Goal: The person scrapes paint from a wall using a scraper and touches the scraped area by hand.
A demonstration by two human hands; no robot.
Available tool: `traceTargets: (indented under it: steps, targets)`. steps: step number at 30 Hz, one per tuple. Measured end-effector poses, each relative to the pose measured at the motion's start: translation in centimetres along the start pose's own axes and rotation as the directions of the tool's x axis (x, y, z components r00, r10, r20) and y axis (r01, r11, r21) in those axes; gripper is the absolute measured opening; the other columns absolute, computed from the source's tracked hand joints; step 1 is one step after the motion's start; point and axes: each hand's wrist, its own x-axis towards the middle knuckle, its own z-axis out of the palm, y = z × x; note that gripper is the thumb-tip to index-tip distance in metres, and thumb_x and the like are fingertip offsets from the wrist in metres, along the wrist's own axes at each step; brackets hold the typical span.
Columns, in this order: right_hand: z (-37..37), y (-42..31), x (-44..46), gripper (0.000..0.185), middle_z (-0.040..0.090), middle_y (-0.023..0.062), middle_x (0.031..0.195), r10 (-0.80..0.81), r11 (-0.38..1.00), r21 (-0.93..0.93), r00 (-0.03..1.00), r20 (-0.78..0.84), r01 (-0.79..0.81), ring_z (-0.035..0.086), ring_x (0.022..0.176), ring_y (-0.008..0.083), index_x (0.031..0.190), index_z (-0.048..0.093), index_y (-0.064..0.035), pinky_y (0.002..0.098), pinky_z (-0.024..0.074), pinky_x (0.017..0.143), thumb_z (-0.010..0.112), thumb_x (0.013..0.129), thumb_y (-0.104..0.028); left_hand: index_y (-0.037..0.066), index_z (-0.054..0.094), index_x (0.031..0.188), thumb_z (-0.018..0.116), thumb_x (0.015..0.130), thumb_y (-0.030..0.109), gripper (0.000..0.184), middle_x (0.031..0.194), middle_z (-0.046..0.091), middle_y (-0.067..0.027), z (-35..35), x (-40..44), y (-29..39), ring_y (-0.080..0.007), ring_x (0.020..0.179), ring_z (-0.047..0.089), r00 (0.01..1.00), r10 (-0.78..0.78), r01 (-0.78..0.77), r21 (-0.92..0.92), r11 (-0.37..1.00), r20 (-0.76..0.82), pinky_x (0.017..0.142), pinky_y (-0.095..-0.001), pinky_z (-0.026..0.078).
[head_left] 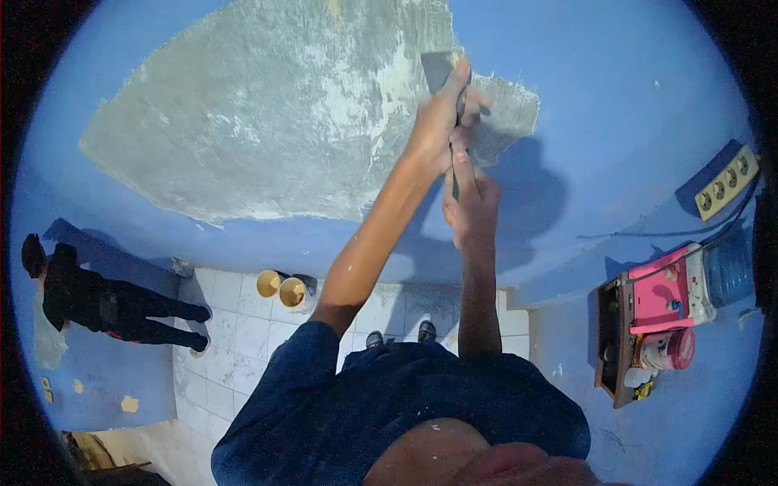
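Against the wall, a scraper [437, 70] has its flat metal blade over the bare grey patch [267, 121], where the blue paint is gone. My left hand [442, 113] is closed round it close to the blade. Lower down, my right hand [472, 202] is closed on a thin dark strip that looks like the lower end of the scraper's handle. The two hands are one above the other, nearly touching. Part of the handle is hidden by my fingers. Whitish smears and a ragged paint edge surround the blade.
Two tubs [292, 292] stand on the tiled floor [223, 324] by the wall. At left, another person [105, 296] in dark clothes faces a wall. A power strip [728, 183] hangs at right above a small shelf [608, 340] with a pink item [660, 292] and jars.
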Motion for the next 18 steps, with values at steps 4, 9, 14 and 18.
traceTargets:
  steps: [4,9,14,18]
  targets:
    - [-0.1,-0.2,-0.8,0.042,0.041,-0.0036,0.048,0.001,1.0,0.021,0.999,0.036,-0.001,0.035,0.037,0.005,0.062,0.05,-0.0081,0.0238,0.0256,0.034,0.052,0.095,-0.035,-0.002,0.059,0.076,0.053,0.091,0.048,0.053,0.047,0.039,0.001,-0.1,-0.3,-0.8,-0.0062,0.035,0.032,1.0,0.004,-0.004,-0.027,1.0,-0.027,0.031,-0.0207,0.025]
    - [0.7,0.8,-0.3,0.042,0.041,-0.0038,0.048,-0.048,0.998,0.043,0.999,0.008,0.048,0.035,0.038,0.0047,0.062,0.05,-0.008,0.0236,0.0254,0.034,0.053,0.094,-0.035,-0.002,0.058,0.073,0.054,0.091,0.047,0.053,0.048,0.041,0.0,-0.8,-0.2,-0.2,-0.0068,0.033,0.033,0.999,-0.024,0.024,-0.035,0.999,0.025,0.03,-0.0209,0.025]
    - [1.0,-0.3,-0.6,0.04,0.039,-0.0037,0.051,0.023,0.999,-0.035,1.0,-0.008,-0.023,0.033,0.038,0.0052,0.066,0.052,-0.0078,0.0236,0.0233,0.036,0.051,0.095,-0.035,-0.002,0.06,0.075,0.055,0.09,0.048,0.052,0.049,0.043,-0.0005,-0.3,-0.1,0.0,-0.0067,0.036,0.036,0.998,0.056,-0.056,-0.012,0.998,-0.039,0.032,-0.0213,0.027]
    - [-0.1,0.6,-1.4,0.041,0.038,-0.0045,0.052,-0.085,0.996,-0.024,0.996,0.019,0.086,0.031,0.038,0.0048,0.065,0.053,-0.0079,0.0236,0.0225,0.035,0.051,0.095,-0.036,-0.003,0.06,0.077,0.054,0.09,0.049,0.053,0.049,0.044,0.0,-0.5,-0.7,-1.6,-0.0063,0.037,0.037,0.998,0.022,-0.025,-0.055,0.998,-0.062,0.033,-0.021,0.029]
